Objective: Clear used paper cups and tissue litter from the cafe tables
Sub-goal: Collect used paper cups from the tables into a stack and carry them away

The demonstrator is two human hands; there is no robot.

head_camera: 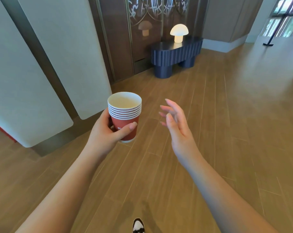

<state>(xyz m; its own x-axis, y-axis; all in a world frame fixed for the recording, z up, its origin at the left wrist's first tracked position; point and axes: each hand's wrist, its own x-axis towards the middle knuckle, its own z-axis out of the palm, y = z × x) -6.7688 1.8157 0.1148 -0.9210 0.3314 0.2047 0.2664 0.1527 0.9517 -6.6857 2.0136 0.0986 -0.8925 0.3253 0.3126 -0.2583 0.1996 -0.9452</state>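
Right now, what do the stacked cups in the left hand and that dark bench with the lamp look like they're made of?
The stacked cups look like paper: thin rolled white rims, matte red printed walls. The dark bench has a ribbed navy side and a glossy top reflecting the lamp; lacquered wood or moulded plastic, I cannot tell which. The lamp looks like frosted glass or plastic, glowing evenly.

Stacked paper cups [125, 115] matt red, white rims; floor [209, 132] wood-look planks, satin; console bench [176, 54] ribbed navy, glossy top; mushroom lamp [179, 32] frosted.

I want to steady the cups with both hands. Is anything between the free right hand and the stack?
Nothing visible: only open air over the wood floor separates the right hand from the stack of red paper cups gripped by the left hand.
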